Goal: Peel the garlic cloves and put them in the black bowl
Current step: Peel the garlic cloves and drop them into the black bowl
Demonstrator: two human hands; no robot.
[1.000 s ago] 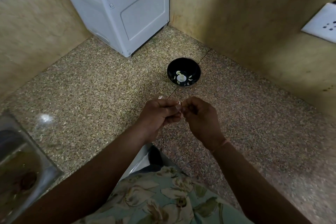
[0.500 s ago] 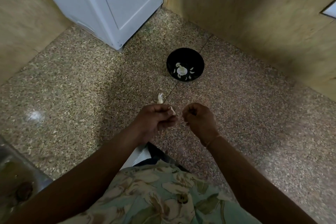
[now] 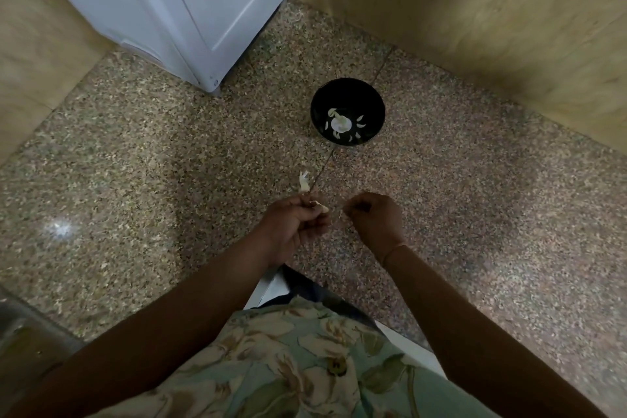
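Garlic clove pinched in left hand, right hand seemingly pinching peel

On counter, appliance far left, bowl right of it with cloves inside, scrap between bowl and left hand, right hand just beside, sink near left.

Black bowl: round, glossy, upright on the speckled counter, with pale garlic pieces in its bottom. Small white garlic clove is pinched at the left hand fingertips. The right hand pinches a thin skin sliver. A pale garlic bit lies on the counter between the hands and bowl.
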